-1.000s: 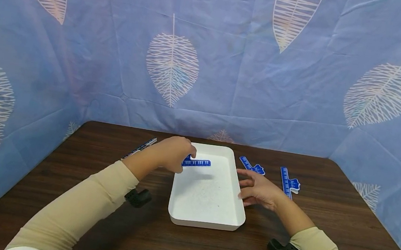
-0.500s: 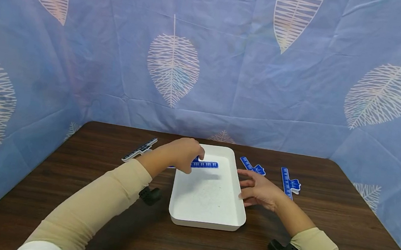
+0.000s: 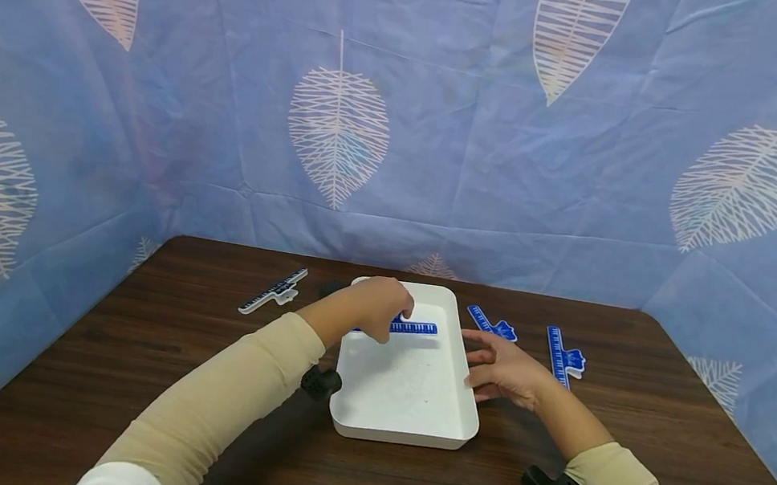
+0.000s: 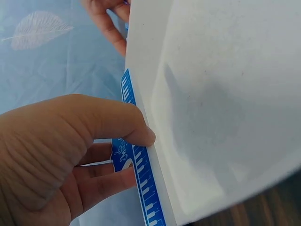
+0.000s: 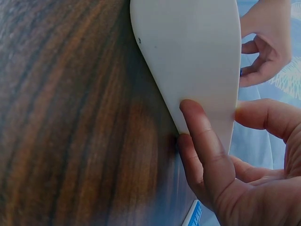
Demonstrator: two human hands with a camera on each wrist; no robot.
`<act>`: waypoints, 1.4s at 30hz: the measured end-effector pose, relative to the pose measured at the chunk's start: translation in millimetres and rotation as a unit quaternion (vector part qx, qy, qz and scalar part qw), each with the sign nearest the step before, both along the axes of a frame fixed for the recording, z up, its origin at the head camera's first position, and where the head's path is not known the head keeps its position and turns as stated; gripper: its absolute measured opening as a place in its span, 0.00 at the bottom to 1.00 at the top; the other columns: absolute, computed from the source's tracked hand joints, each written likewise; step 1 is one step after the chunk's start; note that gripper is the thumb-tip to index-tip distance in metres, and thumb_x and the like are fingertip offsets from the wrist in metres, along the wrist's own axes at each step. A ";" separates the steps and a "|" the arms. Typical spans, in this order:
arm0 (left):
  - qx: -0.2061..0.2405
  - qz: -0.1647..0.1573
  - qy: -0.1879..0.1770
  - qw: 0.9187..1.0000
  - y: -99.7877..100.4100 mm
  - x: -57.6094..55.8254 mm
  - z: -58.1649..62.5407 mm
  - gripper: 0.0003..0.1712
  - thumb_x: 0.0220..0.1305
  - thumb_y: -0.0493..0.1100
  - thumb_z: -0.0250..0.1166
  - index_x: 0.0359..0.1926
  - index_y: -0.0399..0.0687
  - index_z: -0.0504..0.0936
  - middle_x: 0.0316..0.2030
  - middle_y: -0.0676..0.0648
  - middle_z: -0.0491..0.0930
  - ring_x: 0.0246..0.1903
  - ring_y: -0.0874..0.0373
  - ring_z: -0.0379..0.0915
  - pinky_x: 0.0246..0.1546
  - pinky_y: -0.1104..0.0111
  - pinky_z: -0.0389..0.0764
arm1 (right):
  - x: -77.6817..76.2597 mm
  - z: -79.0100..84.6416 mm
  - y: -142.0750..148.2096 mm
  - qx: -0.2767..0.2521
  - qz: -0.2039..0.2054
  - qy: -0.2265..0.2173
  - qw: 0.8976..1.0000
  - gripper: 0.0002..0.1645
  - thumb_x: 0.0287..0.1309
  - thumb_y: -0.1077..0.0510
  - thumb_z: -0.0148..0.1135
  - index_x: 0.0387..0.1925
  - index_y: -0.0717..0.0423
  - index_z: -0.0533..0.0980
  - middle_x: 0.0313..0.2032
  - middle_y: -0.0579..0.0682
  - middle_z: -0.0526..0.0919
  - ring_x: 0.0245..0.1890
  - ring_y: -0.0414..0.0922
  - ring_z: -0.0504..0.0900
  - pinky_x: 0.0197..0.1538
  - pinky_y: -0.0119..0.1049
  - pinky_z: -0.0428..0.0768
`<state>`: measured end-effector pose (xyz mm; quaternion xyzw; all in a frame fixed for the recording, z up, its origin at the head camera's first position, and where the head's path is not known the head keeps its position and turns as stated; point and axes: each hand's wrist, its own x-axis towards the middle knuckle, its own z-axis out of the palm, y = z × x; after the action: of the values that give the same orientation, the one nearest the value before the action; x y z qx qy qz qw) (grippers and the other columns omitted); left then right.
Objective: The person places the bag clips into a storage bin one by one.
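Observation:
A blue clip [image 3: 414, 327] with a white piano-key print is in my left hand [image 3: 378, 310], over the far half of the white tray [image 3: 406, 398]. In the left wrist view, the thumb lies on the clip's [image 4: 149, 202] keyed bar and the fingers are behind it, around its shaped grip. My right hand [image 3: 505, 370] touches the tray's right side with spread fingers. In the right wrist view, fingertips [image 5: 192, 110] rest against the outer wall and another digit meets the rim.
Two more blue clips lie right of the tray, one clip [image 3: 492, 325] behind my right hand and another clip [image 3: 564, 357] farther right. A black-and-white keyboard clip [image 3: 275, 291] lies left. Everything stands on a dark wooden table [image 3: 197, 381] before a blue leaf-print cloth [image 3: 415, 141].
My left hand has moved right with the blue clip, farther over the tray. The black-and-white clip at left is more exposed now. My right hand stays at the tray.

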<state>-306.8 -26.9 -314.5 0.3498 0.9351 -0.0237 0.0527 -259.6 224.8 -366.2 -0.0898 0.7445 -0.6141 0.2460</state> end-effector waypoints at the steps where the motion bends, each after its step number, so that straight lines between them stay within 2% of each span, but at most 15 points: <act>1: -0.003 -0.001 -0.001 1.000 2.4 -0.1 -1.2 0.25 0.50 0.41 0.74 0.52 0.50 0.84 0.44 0.52 0.83 0.39 0.60 0.75 0.48 0.66 0.78 | 0.3 0.2 -0.1 0.000 -0.002 -0.001 1.000 0.56 0.48 0.73 0.64 0.74 0.64 0.44 0.61 0.74 0.67 0.48 0.59 0.81 0.44 0.53 0.82; 14: -0.036 0.021 -0.031 0.999 23.7 -8.4 -21.2 0.23 0.51 0.42 0.74 0.51 0.53 0.83 0.42 0.54 0.81 0.38 0.60 0.72 0.51 0.65 0.77 | 2.0 0.0 -0.5 -0.007 0.000 -0.004 1.000 0.56 0.49 0.73 0.63 0.74 0.63 0.44 0.60 0.73 0.67 0.47 0.58 0.82 0.44 0.54 0.82; 22: -0.046 0.028 -0.041 0.998 26.7 -10.4 -21.9 0.24 0.51 0.41 0.74 0.52 0.53 0.82 0.43 0.54 0.81 0.39 0.60 0.71 0.52 0.66 0.76 | 1.9 -0.9 0.2 -0.007 0.000 -0.004 1.000 0.56 0.49 0.73 0.63 0.74 0.63 0.44 0.61 0.74 0.67 0.48 0.58 0.81 0.44 0.53 0.82; 28: -0.051 0.023 -0.045 0.997 28.3 -9.3 -20.7 0.24 0.52 0.39 0.73 0.52 0.52 0.82 0.43 0.53 0.80 0.39 0.60 0.71 0.51 0.67 0.76 | 1.6 -1.6 1.3 -0.010 0.002 -0.005 1.000 0.56 0.49 0.73 0.63 0.74 0.64 0.44 0.60 0.73 0.67 0.48 0.58 0.81 0.45 0.54 0.82; 39: -0.056 0.014 -0.056 0.997 31.3 -15.6 -30.6 0.19 0.54 0.36 0.70 0.48 0.52 0.81 0.39 0.55 0.78 0.37 0.59 0.70 0.42 0.69 0.73 | 2.5 -0.7 1.4 -0.006 0.000 -0.003 1.000 0.56 0.49 0.72 0.64 0.74 0.63 0.44 0.60 0.73 0.68 0.48 0.57 0.81 0.45 0.53 0.82; 42: -0.059 0.016 -0.052 0.997 31.8 -15.8 -29.9 0.21 0.54 0.37 0.70 0.51 0.53 0.81 0.41 0.54 0.79 0.39 0.59 0.70 0.45 0.69 0.74 | 2.6 -0.4 1.4 -0.006 -0.001 -0.003 1.000 0.56 0.49 0.72 0.64 0.74 0.63 0.44 0.60 0.73 0.67 0.48 0.57 0.81 0.44 0.53 0.82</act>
<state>-322.6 4.9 -344.5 0.3323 0.9333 -0.0597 0.1225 -257.1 226.2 -366.6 -0.0889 0.7400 -0.6191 0.2472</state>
